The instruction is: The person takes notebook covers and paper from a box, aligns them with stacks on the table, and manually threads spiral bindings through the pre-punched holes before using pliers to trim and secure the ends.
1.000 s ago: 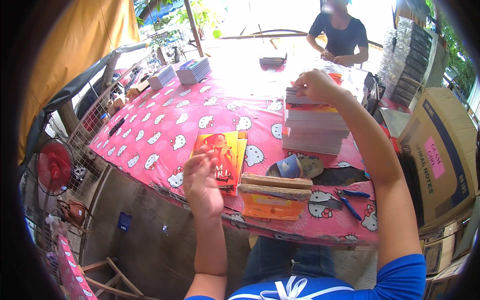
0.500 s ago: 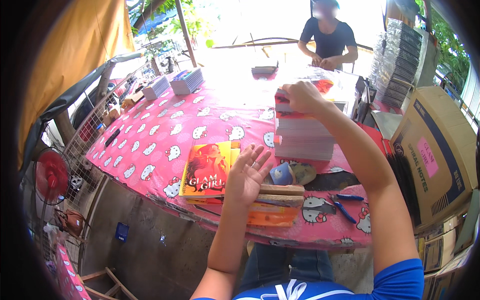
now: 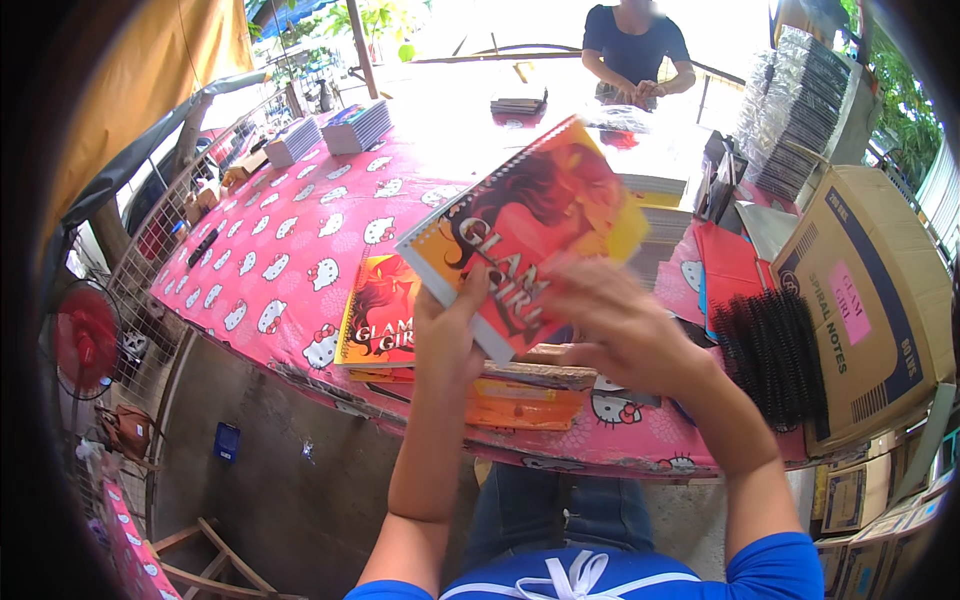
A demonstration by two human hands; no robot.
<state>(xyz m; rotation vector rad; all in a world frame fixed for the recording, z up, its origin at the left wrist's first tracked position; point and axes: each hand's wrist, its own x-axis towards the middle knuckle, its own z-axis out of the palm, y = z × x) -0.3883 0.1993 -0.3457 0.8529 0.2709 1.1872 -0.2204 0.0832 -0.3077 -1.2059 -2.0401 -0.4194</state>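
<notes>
Tilted above the table is a notebook (image 3: 545, 215) with a red, orange and yellow illustrated cover and a row of punched holes along one edge. My left hand (image 3: 452, 325) grips its lower left corner, thumb on the cover. Against the lower right part of the cover is my right hand (image 3: 625, 325), its fingers smeared by motion. Behind the raised notebook, a tall stack of notebooks (image 3: 655, 222) is partly hidden. A similar notebook (image 3: 378, 315) lies on the table beside my left hand, on top of other orange covers.
Black spiral coils (image 3: 765, 350) lie right, against a cardboard box (image 3: 870, 310). A wooden strip (image 3: 540, 374) and an orange packet (image 3: 530, 405) sit at the near edge of the pink tablecloth (image 3: 240, 275). Notebook stacks (image 3: 357, 128) stand far left. A person (image 3: 637, 55) stands opposite.
My right hand has come back from the tall stack toward me. A notebook is now raised between my hands, and my left hand, open before, has closed on it.
</notes>
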